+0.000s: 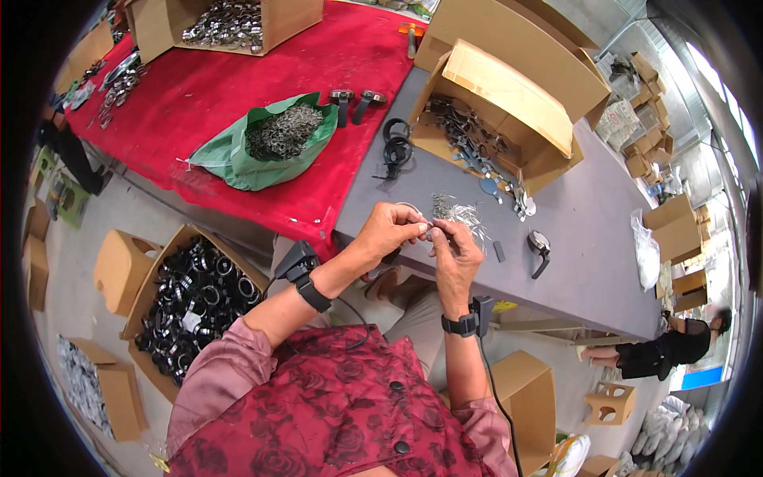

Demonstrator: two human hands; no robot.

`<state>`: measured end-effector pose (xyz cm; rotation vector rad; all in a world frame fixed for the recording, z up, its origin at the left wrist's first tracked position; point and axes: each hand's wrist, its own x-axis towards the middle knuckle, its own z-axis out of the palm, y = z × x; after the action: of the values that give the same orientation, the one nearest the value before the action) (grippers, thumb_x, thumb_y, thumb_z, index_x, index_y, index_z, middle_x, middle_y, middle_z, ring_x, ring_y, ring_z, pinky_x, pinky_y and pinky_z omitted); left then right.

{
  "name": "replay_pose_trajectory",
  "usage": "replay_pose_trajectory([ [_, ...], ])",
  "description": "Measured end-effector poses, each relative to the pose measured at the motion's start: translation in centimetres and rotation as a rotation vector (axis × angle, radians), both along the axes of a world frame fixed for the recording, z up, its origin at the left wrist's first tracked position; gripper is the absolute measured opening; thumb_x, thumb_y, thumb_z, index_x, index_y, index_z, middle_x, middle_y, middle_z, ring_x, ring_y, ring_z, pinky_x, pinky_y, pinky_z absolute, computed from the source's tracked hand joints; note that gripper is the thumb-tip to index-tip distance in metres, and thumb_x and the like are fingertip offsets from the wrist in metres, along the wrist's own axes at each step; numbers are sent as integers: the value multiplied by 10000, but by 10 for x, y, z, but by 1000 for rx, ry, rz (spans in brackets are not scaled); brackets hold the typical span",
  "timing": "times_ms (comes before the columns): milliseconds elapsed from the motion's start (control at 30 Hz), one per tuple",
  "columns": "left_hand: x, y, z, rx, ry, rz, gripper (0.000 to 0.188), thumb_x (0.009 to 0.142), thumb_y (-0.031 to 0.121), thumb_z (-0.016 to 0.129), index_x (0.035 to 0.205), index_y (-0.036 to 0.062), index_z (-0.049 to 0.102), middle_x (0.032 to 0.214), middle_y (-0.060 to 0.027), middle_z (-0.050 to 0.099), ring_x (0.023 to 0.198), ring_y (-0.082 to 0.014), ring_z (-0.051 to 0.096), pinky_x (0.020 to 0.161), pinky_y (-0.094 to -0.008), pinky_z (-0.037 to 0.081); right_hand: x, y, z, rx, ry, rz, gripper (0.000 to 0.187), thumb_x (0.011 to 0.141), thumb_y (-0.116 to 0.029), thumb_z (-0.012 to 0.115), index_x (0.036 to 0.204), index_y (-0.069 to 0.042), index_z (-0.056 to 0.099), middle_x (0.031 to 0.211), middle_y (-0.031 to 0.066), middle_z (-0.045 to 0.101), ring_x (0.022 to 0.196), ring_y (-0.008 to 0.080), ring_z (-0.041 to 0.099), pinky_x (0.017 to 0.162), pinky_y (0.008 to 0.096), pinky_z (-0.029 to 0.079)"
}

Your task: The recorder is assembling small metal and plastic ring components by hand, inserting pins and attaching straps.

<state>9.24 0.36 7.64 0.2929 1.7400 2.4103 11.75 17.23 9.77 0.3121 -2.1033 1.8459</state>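
Over the near edge of the grey table, my left hand (389, 230) and my right hand (456, 256) meet, fingertips pinched on a small dark piece (430, 229). Its kind is mostly hidden by the fingers. A thin pale curved rim shows behind my left fingers. Just beyond my hands lies a loose heap of thin silvery pins (463, 213). To the right are a small dark block (499, 251) and a wristwatch (540, 248) with a black strap. Black watch straps and rings (396, 151) lie farther back on the left.
A green sack (226, 155) of small metal parts and two watches (354, 103) sit on the red cloth (262, 75). An open carton (548, 163) of watch parts stands at the back. On the floor at left is a box of black watches (199, 298). A person (675, 348) is at far right.
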Motion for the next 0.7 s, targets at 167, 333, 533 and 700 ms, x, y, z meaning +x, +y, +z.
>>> replay_pose_trajectory([
  [167, 3, 0, -14, -69, 19, 32, 120, 970, 91, 743, 1025, -11, 773, 878, -40, 759, 769, -75, 672, 658, -222, 507, 2, -5, -7, 7, 2, 23, 84, 973, 4, 708, 1045, 23, 747, 977, 25, 675, 744, 56, 628, 596, 214, 489],
  [333, 6, -10, 12, -439, 356, 291, 208, 881, 27, 748, 1086, -3, 770, 965, -100, 774, 770, -133, 700, 681, -284, 538, 0, -4, -11, 111, -106, -29, 86, 945, -12, 724, 1007, 47, 736, 857, 66, 688, 727, 110, 664, 625, 286, 524],
  [533, 2, -17, 15, -656, 669, 284, 144, 846, 25, 749, 976, -34, 758, 876, -148, 747, 709, -223, 696, 626, -323, 517, -2, -7, -7, 367, -29, -16, 85, 951, -28, 710, 997, 41, 733, 856, 109, 702, 717, 160, 692, 662, 330, 535],
  [700, 2, -15, 7, -525, 351, 275, 77, 884, 22, 753, 946, -20, 765, 818, -73, 756, 697, -121, 664, 636, -272, 513, -3, -10, -8, 273, -42, 9, 121, 989, -66, 695, 1035, 42, 723, 863, 96, 688, 714, 163, 695, 662, 324, 535],
])
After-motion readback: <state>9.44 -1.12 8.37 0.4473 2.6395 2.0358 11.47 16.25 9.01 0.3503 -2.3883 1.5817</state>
